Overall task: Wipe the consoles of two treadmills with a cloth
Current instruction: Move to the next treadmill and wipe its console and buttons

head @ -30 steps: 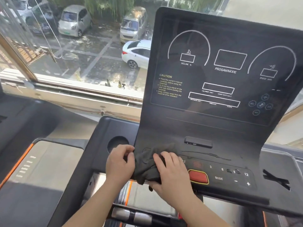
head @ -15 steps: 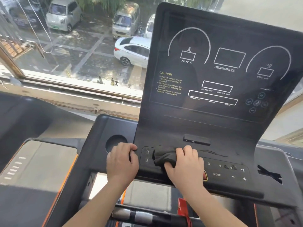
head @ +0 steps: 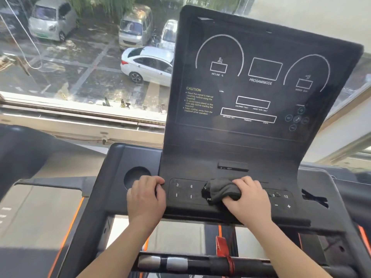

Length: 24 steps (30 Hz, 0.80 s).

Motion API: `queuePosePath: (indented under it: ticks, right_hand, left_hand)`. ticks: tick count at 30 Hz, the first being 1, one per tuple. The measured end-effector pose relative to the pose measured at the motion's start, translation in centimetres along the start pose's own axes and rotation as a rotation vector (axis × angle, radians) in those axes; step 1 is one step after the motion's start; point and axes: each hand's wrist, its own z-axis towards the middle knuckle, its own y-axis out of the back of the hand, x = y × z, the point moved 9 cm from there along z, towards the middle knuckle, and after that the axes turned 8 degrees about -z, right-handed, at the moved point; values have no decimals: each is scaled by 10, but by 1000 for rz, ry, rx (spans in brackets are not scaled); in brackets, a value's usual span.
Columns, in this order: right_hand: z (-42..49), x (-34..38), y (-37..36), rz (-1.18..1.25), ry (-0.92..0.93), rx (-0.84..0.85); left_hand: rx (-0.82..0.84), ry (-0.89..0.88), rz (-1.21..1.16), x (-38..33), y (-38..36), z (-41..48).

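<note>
Dark grey cloth (head: pixel 222 190) is sitting bunched on the button strip (head: pixel 183 190) at the bottom of the black plastic treadmill console (head: pixel 251 149), about in the middle of the row. Our right hand (head: pixel 249 199) has it, fingers (head: pixel 244 182) curled over the wad and pressing it down onto the keys.

Our left hand (head: pixel 145 197) has no cloth. Its fingers (head: pixel 154 180) are bent against the console's edge next to the keypad. Bracing, we'd guess, but we honestly can't tell if it's a real grip.

Progress-wise we'd call this early. We're only on the lower keys of one machine, and nothing tells us whether the big upright display panel (head: pixel 261 97) has been done. The dark bulk off to the left (head: pixel 30 153) looks like the second treadmill, and its console is out of view.

As for containers, there's a round cup holder (head: pixel 134 175) sunk into the left wing. It's dark, our left hand covers part of it, and we can't see anything inside. The right wing has a recess with some black crossed shape (head: pixel 314 198) that we can't make out.
</note>
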Motion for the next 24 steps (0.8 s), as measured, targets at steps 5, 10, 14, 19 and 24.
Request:
queuePosePath:
  ticks: [5,10,14,19,24]
  right_hand:
    - [-4,40,2,-76,-15,2]
    - [-17,72,0,58,244,23]
    - [-1,35,1,41,311,41]
    - [21,-51,2,8,139,62]
    - [23,-134,-4,-62,-56,105]
  left_hand:
    - [11,99,28,-1,-5,2]
    - [3,217,-84,-4,-6,-6]
    - [-16,174,-161,-42,-18,-17]
    - [16,42,-240,-101,-51,-32]
    - [99,11,-235,-132,-93,-42]
